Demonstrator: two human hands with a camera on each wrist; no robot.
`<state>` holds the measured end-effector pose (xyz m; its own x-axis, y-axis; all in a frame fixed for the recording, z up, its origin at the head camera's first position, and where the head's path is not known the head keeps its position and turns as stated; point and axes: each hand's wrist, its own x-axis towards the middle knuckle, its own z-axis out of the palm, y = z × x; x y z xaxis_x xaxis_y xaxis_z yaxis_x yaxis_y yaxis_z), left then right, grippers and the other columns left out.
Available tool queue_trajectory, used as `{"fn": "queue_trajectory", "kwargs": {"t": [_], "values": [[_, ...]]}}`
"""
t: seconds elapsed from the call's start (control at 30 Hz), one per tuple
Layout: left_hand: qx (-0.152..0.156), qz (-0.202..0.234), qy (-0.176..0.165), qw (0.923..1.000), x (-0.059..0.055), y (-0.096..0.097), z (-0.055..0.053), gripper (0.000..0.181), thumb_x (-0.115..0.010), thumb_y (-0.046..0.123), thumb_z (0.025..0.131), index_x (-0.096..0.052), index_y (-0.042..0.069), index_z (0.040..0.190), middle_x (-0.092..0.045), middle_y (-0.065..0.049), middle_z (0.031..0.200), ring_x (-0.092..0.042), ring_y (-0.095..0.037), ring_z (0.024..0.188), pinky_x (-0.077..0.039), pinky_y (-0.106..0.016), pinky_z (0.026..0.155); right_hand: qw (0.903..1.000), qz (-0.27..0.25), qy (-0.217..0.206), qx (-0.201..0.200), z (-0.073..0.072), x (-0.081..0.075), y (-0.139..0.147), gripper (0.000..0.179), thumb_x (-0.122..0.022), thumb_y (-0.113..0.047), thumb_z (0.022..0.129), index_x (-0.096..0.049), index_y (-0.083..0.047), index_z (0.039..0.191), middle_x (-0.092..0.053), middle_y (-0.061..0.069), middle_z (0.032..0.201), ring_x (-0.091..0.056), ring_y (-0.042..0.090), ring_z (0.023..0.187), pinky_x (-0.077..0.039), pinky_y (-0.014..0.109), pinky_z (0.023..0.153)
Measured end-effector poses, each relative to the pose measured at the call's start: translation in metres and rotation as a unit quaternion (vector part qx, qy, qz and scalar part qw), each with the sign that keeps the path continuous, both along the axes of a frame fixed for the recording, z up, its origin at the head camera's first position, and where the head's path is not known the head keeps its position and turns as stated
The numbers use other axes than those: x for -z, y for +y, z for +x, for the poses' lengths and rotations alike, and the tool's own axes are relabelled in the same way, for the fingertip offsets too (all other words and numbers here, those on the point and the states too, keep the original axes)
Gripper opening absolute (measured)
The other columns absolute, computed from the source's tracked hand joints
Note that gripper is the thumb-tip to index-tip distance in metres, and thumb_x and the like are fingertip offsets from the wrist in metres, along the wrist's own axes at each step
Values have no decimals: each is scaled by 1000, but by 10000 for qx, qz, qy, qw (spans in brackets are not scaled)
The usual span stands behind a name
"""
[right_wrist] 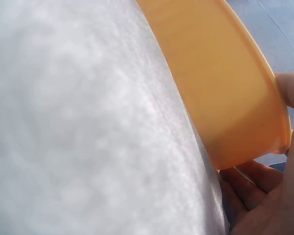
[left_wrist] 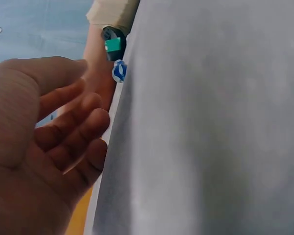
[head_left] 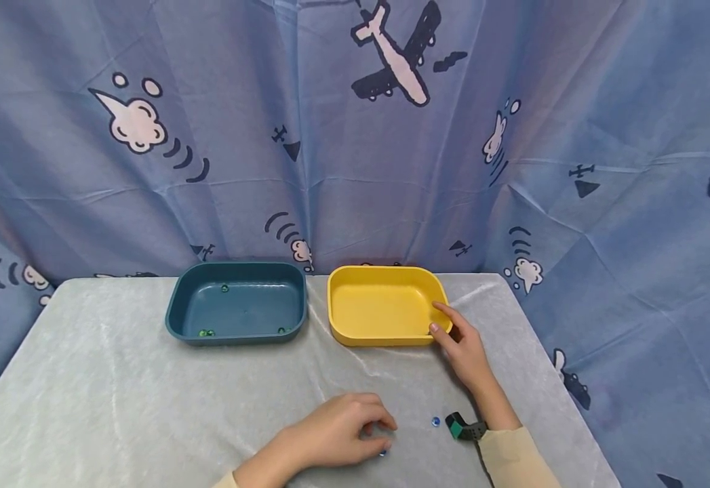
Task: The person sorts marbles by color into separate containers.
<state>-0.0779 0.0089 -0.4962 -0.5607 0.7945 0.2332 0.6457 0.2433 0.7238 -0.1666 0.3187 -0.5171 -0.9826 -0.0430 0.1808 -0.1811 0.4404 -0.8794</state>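
Observation:
My right hand (head_left: 466,349) grips the right end of the yellow tray (head_left: 385,312), thumb and index finger at its rim. In the right wrist view, other fingers (right_wrist: 250,183) lie along the outside of the wall. My left hand (head_left: 345,430) hovers low over the cloth with loosely bent fingers. Its thumb tip is right beside a blue marble (head_left: 382,453), partly covered. A second blue marble (head_left: 436,421) lies between the hands. The left wrist view shows the thumb apart from the fingers, nothing pinched between them, and a blue-and-white marble (left_wrist: 119,71) beyond.
A dark teal tray (head_left: 245,339) stands left of the yellow one, with several green marbles (head_left: 207,333) inside. A black band with a green face (head_left: 455,427) is on the right wrist. Behind the pale cloth-covered table (head_left: 116,393) hangs a blue patterned curtain (head_left: 239,135).

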Motion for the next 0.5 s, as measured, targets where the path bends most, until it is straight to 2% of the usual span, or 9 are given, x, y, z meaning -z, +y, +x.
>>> {"fn": "queue_trajectory", "kwargs": {"t": [0.23, 0.5], "values": [[-20, -147, 64, 9999, 6, -1, 1, 15, -82, 24, 101, -82, 21, 116, -71, 15, 105, -56, 10, 84, -44, -4, 75, 10000, 4, -62, 29, 0, 0, 0, 49, -67, -22, 111, -58, -7, 157, -51, 18, 164, -54, 35, 141, -40, 7, 106], [33, -261, 53, 9996, 9, -4, 0, 15, -84, 24, 100, -81, 22, 115, -71, 17, 107, -57, 11, 87, -44, -4, 78, 10000, 3, -21, 18, 1, 1, -1, 49, -66, -20, 111, -58, -6, 157, -51, 20, 163, -54, 36, 142, -40, 7, 106]]}}
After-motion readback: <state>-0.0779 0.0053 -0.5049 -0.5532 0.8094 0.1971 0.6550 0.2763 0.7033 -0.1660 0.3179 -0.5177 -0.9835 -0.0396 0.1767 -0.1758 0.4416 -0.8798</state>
